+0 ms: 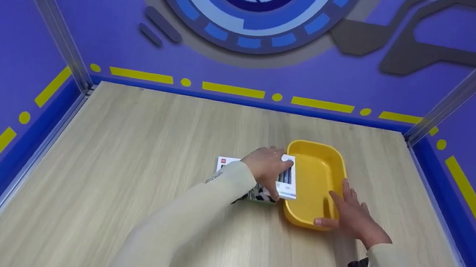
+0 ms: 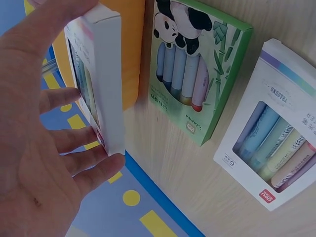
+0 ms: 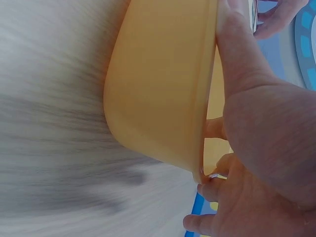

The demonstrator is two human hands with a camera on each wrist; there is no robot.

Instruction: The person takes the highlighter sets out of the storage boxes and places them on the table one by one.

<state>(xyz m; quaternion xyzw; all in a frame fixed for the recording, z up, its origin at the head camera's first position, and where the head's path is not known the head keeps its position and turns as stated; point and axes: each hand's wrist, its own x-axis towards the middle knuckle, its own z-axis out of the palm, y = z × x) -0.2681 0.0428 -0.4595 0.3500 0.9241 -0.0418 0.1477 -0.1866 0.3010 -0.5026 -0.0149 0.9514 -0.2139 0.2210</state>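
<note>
My left hand (image 1: 264, 167) pinches a white box of highlighters (image 2: 109, 74) between thumb and fingertips; in the head view it is tilted over the left rim of a yellow plastic tub (image 1: 307, 215). With fingers over the tub's right rim, my right hand (image 1: 356, 216) grips its near right side. Under and beside the left hand lie a green panda-print box of pens (image 2: 173, 106) and a second white box of highlighters (image 2: 269, 84), both flat on the table. In the head view, the left hand and sleeve hide much of these two.
A wood-grain table (image 1: 130, 139) carries everything. Blue-purple panels with yellow dashes (image 1: 234, 90) wall it in at the back and both sides. Metal posts (image 1: 472, 79) stand at the back corners.
</note>
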